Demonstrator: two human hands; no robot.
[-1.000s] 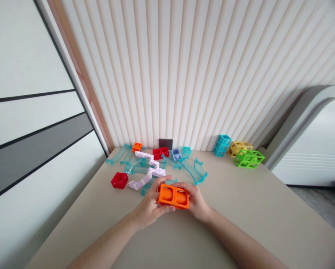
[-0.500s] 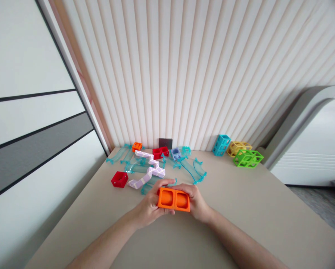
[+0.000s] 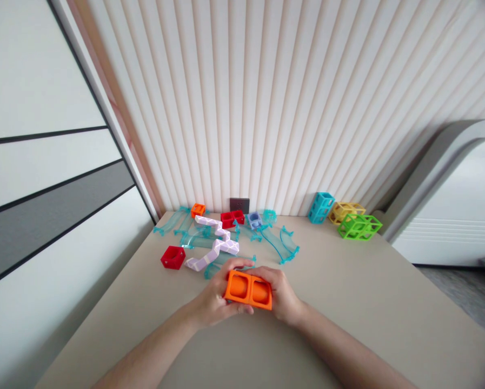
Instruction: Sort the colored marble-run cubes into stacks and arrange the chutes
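Between my two hands is an orange double-cube block (image 3: 249, 289) with two square, hollowed openings facing me. My left hand (image 3: 220, 294) is closed round its left end, thumb below and fingers above. On the other end my right hand (image 3: 283, 294) grips the block from the right side. The block is raised a little over the table and tilts slightly down to the right. Just beyond my left hand lie a lilac snake-like folding puzzle (image 3: 218, 251) and several clear teal track pieces (image 3: 277, 246). A red cube block (image 3: 173, 257) sits to the left.
At the back are a small orange cube (image 3: 198, 210), a red double block (image 3: 232, 219) and a periwinkle cube (image 3: 254, 220). Blue (image 3: 321, 207), yellow (image 3: 343, 212) and green (image 3: 359, 227) blocks stand at the back right. A pleated wall (image 3: 242, 108) bounds the beige table (image 3: 367, 302).
The orange block has shifted slightly left and tilted a bit more down to the right. Both hands keep hold of it; the other blocks lie unmoved.
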